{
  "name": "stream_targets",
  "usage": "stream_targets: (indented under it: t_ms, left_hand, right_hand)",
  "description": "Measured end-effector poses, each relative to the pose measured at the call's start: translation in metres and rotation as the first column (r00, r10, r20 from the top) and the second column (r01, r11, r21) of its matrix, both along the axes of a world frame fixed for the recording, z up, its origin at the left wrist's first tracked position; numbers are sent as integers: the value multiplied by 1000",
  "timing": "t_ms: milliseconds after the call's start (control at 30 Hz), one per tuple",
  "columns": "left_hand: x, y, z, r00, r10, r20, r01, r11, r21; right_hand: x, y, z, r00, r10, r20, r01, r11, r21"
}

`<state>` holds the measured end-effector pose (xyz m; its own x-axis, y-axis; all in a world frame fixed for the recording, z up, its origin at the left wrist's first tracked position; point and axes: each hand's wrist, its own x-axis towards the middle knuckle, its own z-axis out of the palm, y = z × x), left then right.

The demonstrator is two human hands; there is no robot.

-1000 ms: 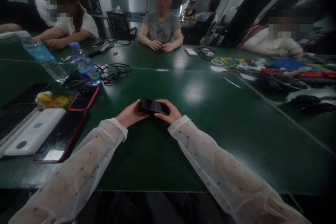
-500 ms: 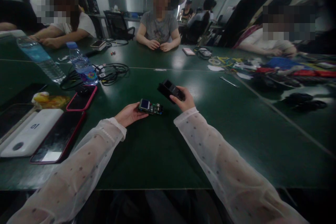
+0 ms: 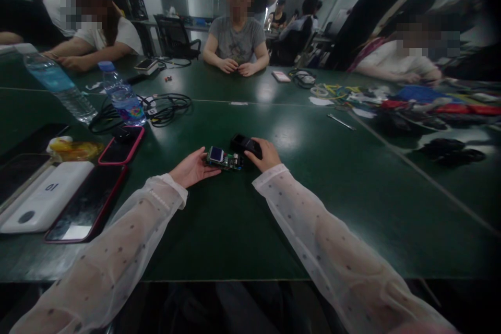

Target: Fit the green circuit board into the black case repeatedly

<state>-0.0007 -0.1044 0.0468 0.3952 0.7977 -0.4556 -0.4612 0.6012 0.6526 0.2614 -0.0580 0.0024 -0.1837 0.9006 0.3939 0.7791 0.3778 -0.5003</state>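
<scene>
A green circuit board (image 3: pixel 230 160) with a small screen lies between the fingers and thumb of my left hand (image 3: pixel 192 168), just above the table. My right hand (image 3: pixel 267 154) grips a black plastic casing (image 3: pixel 243 144) by its right end, thumb in front and fingers behind. The casing is right behind the board and partly over its right side; whether the two touch, I cannot tell.
Phones (image 3: pixel 88 203), a white power bank (image 3: pixel 49 195) and two water bottles (image 3: pixel 122 95) are at the left, near coiled black cables (image 3: pixel 170 107). Tweezers (image 3: pixel 341 121) and piled cables and parts (image 3: pixel 422 104) lie right. People sit across the green table (image 3: pixel 219 240).
My right hand has moved down and slightly left with the black casing, which is now flatter and closer to the board. My left hand has hardly moved.
</scene>
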Motion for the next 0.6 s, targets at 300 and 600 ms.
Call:
stream_targets:
  t_ms: [300,600]
  left_hand:
    - [-2,2,-4,1000,-3,24,3,1000,9]
    - [-5,6,-11,999,-18,46,18,1000,6]
  right_hand:
    - [-1,-1,0,999,-3,42,3,1000,1]
    - [-2,-3,0,992,-24,122,19,999,40]
